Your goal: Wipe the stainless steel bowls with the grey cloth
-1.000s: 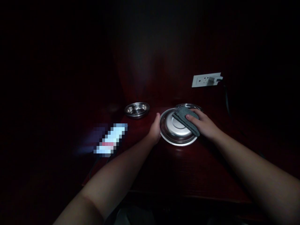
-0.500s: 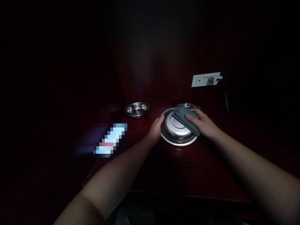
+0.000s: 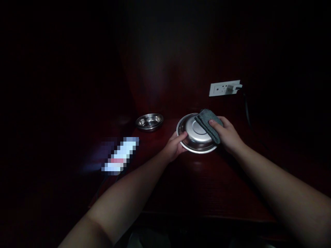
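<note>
An upturned steel bowl (image 3: 196, 136) is held a little above the dark red table (image 3: 207, 186), its bottom facing me. My left hand (image 3: 174, 146) grips its near left rim, thumb on top. My right hand (image 3: 227, 134) presses a folded grey cloth (image 3: 208, 124) against the bowl's right side, fingers closed over the cloth.
Stacked steel bowls (image 3: 150, 121) sit to the back left. A lit, blurred-out phone screen (image 3: 120, 155) lies at the table's left edge. A white wall socket (image 3: 224, 88) with a plug and dark cable is behind on the right. The room is very dark.
My left hand closed on the bowl's rim and the bowl tilted up off the table. The right hand with the cloth rose with it.
</note>
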Tool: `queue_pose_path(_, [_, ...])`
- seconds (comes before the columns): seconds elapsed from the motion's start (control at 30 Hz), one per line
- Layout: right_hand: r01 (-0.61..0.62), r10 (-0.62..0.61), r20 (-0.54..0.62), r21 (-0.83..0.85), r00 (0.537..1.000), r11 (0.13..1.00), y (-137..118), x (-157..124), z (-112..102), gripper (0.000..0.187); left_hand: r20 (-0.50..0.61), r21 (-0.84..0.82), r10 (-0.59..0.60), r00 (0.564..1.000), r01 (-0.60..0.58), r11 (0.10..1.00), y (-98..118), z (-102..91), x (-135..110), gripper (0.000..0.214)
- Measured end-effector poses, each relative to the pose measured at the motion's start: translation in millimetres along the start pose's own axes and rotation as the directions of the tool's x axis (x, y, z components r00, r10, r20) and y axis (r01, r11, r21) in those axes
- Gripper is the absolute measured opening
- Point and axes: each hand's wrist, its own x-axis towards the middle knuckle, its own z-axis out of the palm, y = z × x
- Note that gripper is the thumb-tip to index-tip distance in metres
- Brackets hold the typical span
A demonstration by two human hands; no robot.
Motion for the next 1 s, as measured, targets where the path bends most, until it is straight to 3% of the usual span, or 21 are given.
queue_pose_path(0.2, [0.017,-0.012,0.070,-0.066,0.997,0.998,1.4,-1.0,-0.6,0.051,-0.085,0.047,0.069,0.994,-0.065,0.997,2.8,3.9,0.8,0.038])
queue_pose_path(0.73, [0.018,-0.008,0.145,-0.070,0.989,0.997,-0.8,-2.0,-0.4,0.048,-0.104,-0.028,0.164,0.981,-0.168,0.985,5.3,7.2,4.1,0.031])
queue_pose_path(1.0, [0.025,-0.013,0.213,-0.058,0.977,0.998,-1.6,-1.1,-1.5,0.041,-0.145,-0.012,0.160,0.976,-0.163,0.987,5.7,5.4,5.2,0.026])
